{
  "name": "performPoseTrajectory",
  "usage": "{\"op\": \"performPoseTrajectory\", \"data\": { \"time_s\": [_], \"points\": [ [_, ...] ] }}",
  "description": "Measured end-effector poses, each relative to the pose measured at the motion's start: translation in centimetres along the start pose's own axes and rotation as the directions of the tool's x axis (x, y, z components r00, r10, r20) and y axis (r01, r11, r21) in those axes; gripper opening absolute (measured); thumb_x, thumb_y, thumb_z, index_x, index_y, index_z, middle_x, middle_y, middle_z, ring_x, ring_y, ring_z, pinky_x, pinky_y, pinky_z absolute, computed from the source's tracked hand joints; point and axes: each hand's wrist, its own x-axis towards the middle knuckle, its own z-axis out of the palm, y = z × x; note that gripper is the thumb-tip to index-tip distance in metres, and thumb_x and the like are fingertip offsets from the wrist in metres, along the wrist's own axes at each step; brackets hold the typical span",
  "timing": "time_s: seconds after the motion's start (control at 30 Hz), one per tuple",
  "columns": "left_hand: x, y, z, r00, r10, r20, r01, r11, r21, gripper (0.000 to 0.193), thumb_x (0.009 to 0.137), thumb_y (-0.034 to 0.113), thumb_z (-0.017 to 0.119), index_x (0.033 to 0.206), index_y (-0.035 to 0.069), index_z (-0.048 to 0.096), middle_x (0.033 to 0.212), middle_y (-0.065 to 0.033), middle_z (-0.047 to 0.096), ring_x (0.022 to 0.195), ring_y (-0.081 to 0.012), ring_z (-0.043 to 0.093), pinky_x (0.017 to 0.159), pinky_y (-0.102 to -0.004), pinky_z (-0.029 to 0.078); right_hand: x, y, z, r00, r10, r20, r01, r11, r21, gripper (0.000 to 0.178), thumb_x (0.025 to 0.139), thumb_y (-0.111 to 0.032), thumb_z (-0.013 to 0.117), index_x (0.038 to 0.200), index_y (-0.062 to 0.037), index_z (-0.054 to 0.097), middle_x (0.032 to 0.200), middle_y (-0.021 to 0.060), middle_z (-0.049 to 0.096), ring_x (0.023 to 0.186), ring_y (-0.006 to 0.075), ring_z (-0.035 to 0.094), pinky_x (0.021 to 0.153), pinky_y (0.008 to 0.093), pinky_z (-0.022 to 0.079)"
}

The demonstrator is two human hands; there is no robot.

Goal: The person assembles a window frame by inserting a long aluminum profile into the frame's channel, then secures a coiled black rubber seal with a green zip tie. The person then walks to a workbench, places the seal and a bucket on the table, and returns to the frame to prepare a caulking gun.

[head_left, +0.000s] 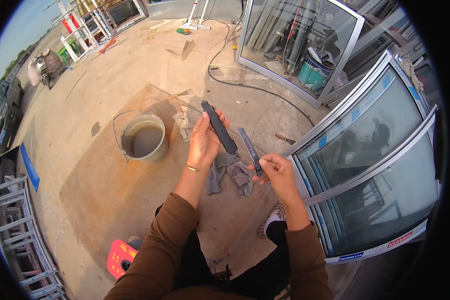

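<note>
My left hand (206,137) is closed round a black utility knife handle (219,127), held tilted in front of me. Between the thumb and fingers of my right hand (276,172) is a long, flat snap-off blade (249,145), with a small dark piece at its lower end. Blade and handle are apart, the blade to the right of the handle. Grey rags (240,177) lie on the ground below my hands. A bucket of murky water (146,137) stands to the left, and a light cloth (183,122) lies beside it.
Framed glass window panels (362,135) lean close on my right. Farther off stands a glazed frame (290,45) with a teal bucket (315,72) behind it. A black cable (265,89) runs over the ground. Near the panels lies a scraper-like tool (285,138). White frames (25,235) are stacked at left.
</note>
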Motion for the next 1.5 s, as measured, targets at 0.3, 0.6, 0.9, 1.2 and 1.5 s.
{"op": "performPoseTrajectory", "data": {
  "time_s": [0.3, 0.6, 0.9, 1.2, 1.5],
  "points": [
    [-0.1, 0.8, -0.2, 1.000, -0.003, -0.016, 0.004, 0.999, 0.042, 0.042, 0.113, 0.034, 0.055, 0.140, 0.001, 0.057, 0.110, -0.0082, 0.067, 0.096, -0.0192, 0.065, 0.089, -0.0364, 0.057, -0.2, 0.2, 0.5, 1.000, -0.017, -0.017, 0.017, 1.000, 0.003, 0.017, 0.108, -0.014, 0.060, 0.105, 0.0009, 0.067, 0.099, 0.0177, 0.081, 0.058, 0.0119, 0.068, 0.050, 0.0227, 0.050],
    [-0.6, 0.3, -0.1, 0.995, 0.033, -0.096, 0.001, 0.941, 0.337, 0.049, 0.116, 0.044, 0.043, 0.125, -0.001, 0.059, 0.099, -0.0055, 0.062, 0.079, -0.0156, 0.058, 0.068, -0.0292, 0.052, -0.3, 0.1, 0.8, 0.999, -0.043, -0.018, 0.043, 0.999, 0.003, 0.017, 0.107, -0.014, 0.062, 0.103, 0.0014, 0.067, 0.098, 0.0149, 0.080, 0.059, 0.0104, 0.067, 0.051, 0.0233, 0.047],
    [-0.1, 1.0, -0.1, 0.973, 0.145, -0.182, -0.122, 0.983, 0.135, 0.048, 0.118, 0.040, 0.035, 0.130, -0.002, 0.055, 0.102, -0.0090, 0.062, 0.089, -0.0198, 0.060, 0.084, -0.0368, 0.057, -1.6, -0.3, 2.0, 0.995, 0.020, 0.101, -0.015, 0.998, -0.053, 0.017, 0.107, -0.015, 0.062, 0.103, 0.0009, 0.068, 0.095, 0.0118, 0.080, 0.060, 0.0098, 0.067, 0.051, 0.0224, 0.047],
    [0.8, 1.5, -2.0, 0.978, 0.079, -0.194, -0.099, 0.991, -0.092, 0.046, 0.118, 0.040, 0.033, 0.130, 0.000, 0.054, 0.104, -0.0107, 0.061, 0.092, -0.0216, 0.059, 0.088, -0.0394, 0.057, -1.8, 0.6, 3.0, 0.995, 0.039, 0.095, -0.026, 0.990, -0.136, 0.017, 0.107, -0.013, 0.061, 0.102, 0.0010, 0.068, 0.095, 0.0116, 0.080, 0.058, 0.0092, 0.067, 0.052, 0.0213, 0.048],
    [0.0, 0.9, -0.8, 0.983, 0.038, -0.178, -0.046, 0.998, -0.041, 0.047, 0.119, 0.038, 0.031, 0.129, -0.001, 0.054, 0.105, -0.0099, 0.059, 0.093, -0.0206, 0.058, 0.090, -0.0373, 0.057, -1.4, 0.7, 3.6, 0.996, 0.032, 0.078, -0.022, 0.993, -0.120, 0.017, 0.106, -0.014, 0.061, 0.102, 0.0011, 0.068, 0.090, 0.0094, 0.079, 0.057, 0.0090, 0.064, 0.051, 0.0234, 0.047]
  ]
}}
